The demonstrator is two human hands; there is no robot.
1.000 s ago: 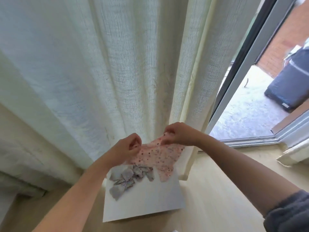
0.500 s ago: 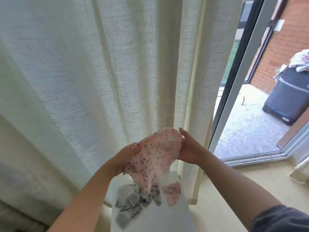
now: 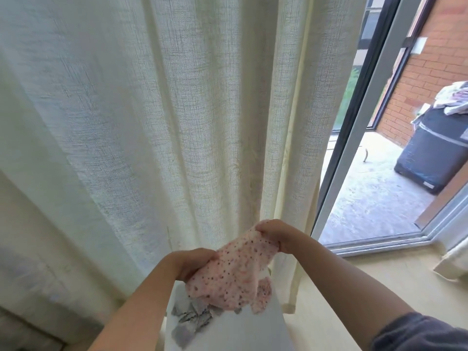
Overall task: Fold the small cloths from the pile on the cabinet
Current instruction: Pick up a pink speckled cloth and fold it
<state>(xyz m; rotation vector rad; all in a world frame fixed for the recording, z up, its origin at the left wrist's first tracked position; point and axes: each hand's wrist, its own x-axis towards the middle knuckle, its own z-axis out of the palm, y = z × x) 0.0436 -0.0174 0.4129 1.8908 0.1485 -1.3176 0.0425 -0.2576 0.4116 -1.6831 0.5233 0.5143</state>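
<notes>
Head: left hand (image 3: 192, 262), right hand (image 3: 276, 233) grip spotted cloth (image 3: 233, 274).

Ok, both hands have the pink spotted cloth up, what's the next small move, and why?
Probably draw the left hand and right hand apart to spread the pink spotted cloth: it hangs bunched between them, over the grey cloths on the cabinet, too crumpled to fold.

Bottom edge cuts off cabinet (image 3: 253, 333); pink cloth (image 3: 233, 274) hides part of grey cloths (image 3: 192, 321).
</notes>
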